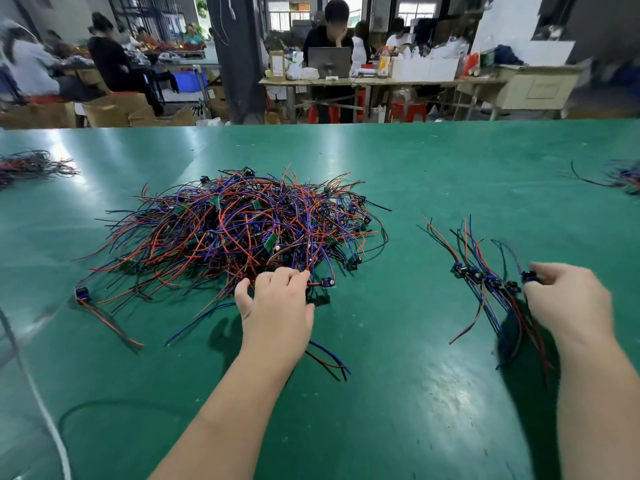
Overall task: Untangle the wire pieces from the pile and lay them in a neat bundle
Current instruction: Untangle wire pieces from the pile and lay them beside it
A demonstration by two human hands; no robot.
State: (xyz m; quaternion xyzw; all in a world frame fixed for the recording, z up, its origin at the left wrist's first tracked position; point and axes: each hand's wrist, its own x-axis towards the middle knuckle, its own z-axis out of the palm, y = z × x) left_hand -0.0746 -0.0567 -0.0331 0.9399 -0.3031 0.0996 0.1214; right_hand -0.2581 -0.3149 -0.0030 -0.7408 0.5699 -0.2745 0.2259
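Head view: left hand [277, 301] pinches a wire [314, 284] at the pile [235, 223] edge; blurred right hand [568, 299] pinches a piece [527, 276] beside the bundle [485, 282].

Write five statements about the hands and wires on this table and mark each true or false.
1. The tangled pile lies left of the small bundle. True.
2. The left hand lies flat on bare table. False: it pinches a wire piece at the pile's near edge.
3. The right hand pinches a blue component at the bundle. True.
4. The table is red. False: it is green.
5. The bundle holds more pieces than the pile. False: far fewer.
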